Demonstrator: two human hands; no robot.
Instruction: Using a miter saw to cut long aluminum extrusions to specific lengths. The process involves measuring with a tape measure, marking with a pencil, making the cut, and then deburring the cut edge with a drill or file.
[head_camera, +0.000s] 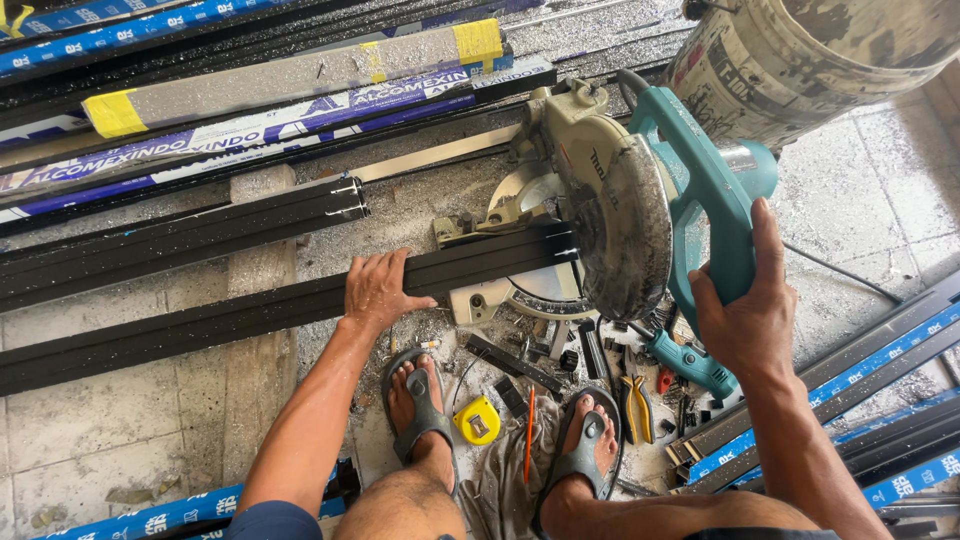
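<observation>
Left hand (378, 290) presses flat on the long black aluminium profile (250, 315), pinning it on the floor against the saw's fence. Right hand (745, 305) is wrapped round the teal mitre saw's handle (715, 200), dusty blade guard (625, 225) lowered over the profile's right end.

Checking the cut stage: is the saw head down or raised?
Down: the blade guard meets the black profile; right hand grips the handle.

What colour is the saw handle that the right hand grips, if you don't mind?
Teal; the saw handle under the right hand shows best in the head view.
</observation>
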